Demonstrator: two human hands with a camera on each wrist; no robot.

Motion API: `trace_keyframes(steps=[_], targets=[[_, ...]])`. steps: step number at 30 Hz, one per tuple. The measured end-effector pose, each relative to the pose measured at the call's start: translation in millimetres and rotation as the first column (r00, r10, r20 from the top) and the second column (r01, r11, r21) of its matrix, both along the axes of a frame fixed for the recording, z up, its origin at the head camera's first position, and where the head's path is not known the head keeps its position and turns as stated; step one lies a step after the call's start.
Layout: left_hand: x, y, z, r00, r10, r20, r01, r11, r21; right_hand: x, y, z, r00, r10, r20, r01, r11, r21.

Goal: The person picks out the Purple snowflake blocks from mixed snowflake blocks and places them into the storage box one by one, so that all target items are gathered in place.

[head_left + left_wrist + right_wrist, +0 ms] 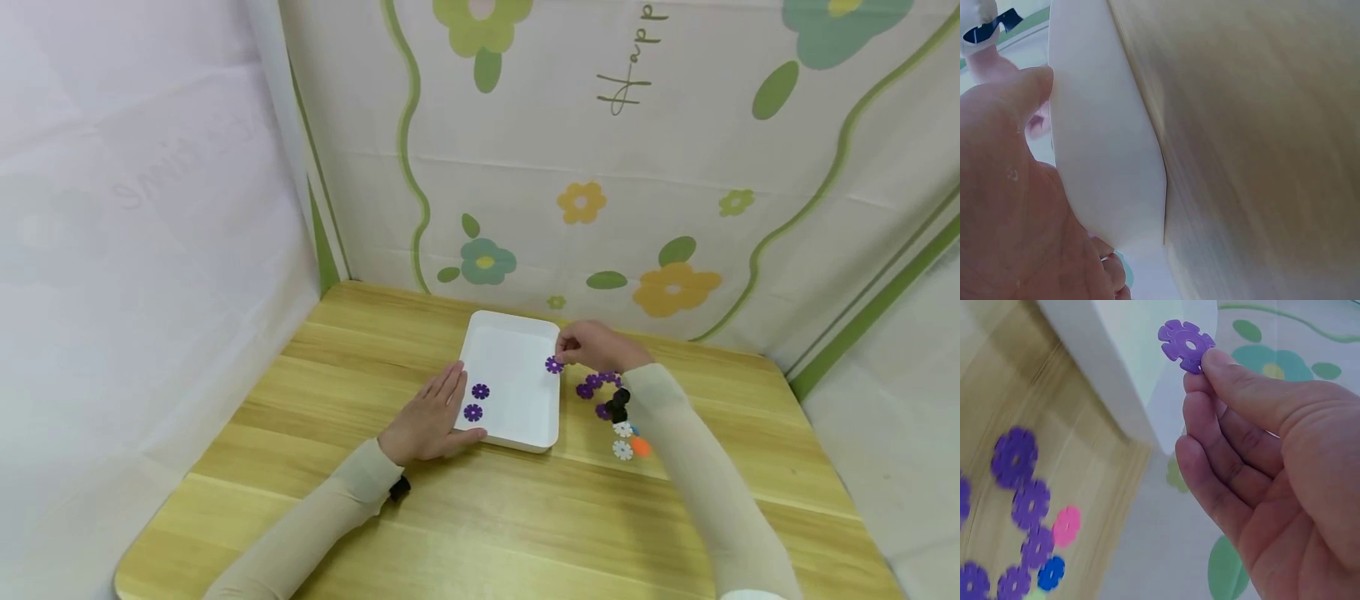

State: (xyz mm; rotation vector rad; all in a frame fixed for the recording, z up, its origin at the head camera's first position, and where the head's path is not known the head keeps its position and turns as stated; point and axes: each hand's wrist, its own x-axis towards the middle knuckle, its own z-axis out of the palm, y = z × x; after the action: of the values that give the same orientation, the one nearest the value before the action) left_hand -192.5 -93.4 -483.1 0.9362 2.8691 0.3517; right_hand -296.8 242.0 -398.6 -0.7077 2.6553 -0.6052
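A shallow white tray (517, 367) stands on the wooden table. Two purple snowflake discs (480, 392) lie inside it near the left side. My left hand (429, 417) rests against the tray's near-left corner, fingers straight along the left rim and thumb at the front edge. In the left wrist view the thumb and palm touch the tray's outer wall (1100, 137). Between thumb and forefinger, my right hand (596, 346) pinches a purple snowflake disc (1186, 345) by its edge, over the tray's right rim.
Right of the tray lies a loose group of purple discs (585, 391), with white (622, 450) and orange (641, 447) discs nearer me. Pink (1067, 525) and blue (1051, 573) discs show in the right wrist view. A printed curtain (525, 167) hangs behind the table.
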Motion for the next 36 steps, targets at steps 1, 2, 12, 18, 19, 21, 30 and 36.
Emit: trace_keyframes(steps=[1, 2, 12, 18, 19, 21, 30, 36], targets=[[0.1, 0.2, 0.4, 1.0, 0.0, 0.001, 0.0, 1.0, 0.003, -1.6, -5, -0.6, 1.0, 0.006, 0.0, -0.006, 1.0, 0.0], [0.4, 0.3, 0.8, 1.0, 0.001, 0.001, -0.001, 1.0, 0.003, -3.4, -11, -1.4, 1.0, 0.012, -0.003, -0.012, 1.0, 0.001], [-0.9, 0.7, -5.1, 1.0, 0.002, 0.002, -0.002, 0.999, 0.035, -22.9, -59, -19.3, 1.0, 0.013, 0.018, -0.013, 1.0, -0.024], [-2.2, 1.7, -8.3, 1.0, 0.009, 0.005, -0.009, 1.0, 0.0, -31.0, -78, -36.8, 0.999, -0.018, 0.034, 0.02, 0.998, -0.056], [-2.3, 1.8, -8.5, 1.0, 0.009, 0.004, -0.009, 1.0, 0.0, -31.9, -81, -39.8, 0.999, -0.02, 0.039, 0.023, 0.998, -0.065], [-1.9, 1.7, -8.4, 1.0, 0.008, -0.002, -0.008, 1.0, 0.014, -33.7, -85, -45.4, 0.999, -0.027, 0.043, 0.03, 0.997, -0.076], [-2.3, 1.3, -5.3, 1.0, 0.014, -0.008, -0.014, 1.0, -0.015, -41.5, -103, -62.5, 0.997, -0.036, 0.062, 0.041, 0.995, -0.086], [-2.4, -0.3, -4.7, 1.0, 0.01, -0.026, -0.01, 1.0, 0.009, -47.3, -109, -71.3, 0.995, -0.07, 0.069, 0.073, 0.996, -0.054]])
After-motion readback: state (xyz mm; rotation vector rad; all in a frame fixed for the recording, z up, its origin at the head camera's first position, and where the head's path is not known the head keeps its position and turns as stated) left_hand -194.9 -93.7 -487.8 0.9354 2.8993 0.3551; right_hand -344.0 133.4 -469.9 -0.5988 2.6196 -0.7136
